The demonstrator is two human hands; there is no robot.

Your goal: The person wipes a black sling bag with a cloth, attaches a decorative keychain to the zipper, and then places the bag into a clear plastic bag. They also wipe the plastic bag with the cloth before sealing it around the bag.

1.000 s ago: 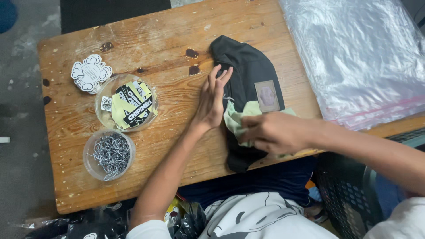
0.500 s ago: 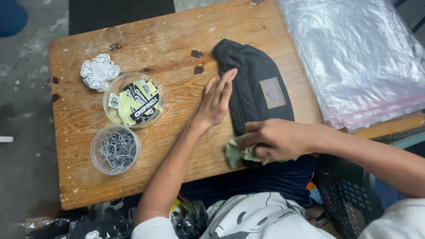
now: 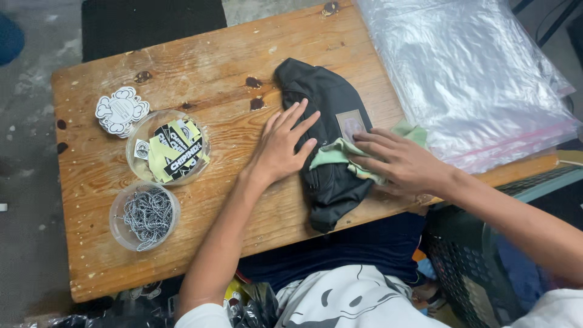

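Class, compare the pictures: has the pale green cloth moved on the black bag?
Yes. The green cloth has moved up the black bag, from its near end toward the square patch.

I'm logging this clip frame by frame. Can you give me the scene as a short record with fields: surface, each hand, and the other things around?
surface: wooden table
left hand: flat, fingers spread, pressing on the black waist bag
right hand: pressing a pale green cloth on the bag
bag patch: grey square, partly covered
left of hands: tub of stickers, tub of ball chains, stack of white die-cut stickers
right: stack of clear plastic bags
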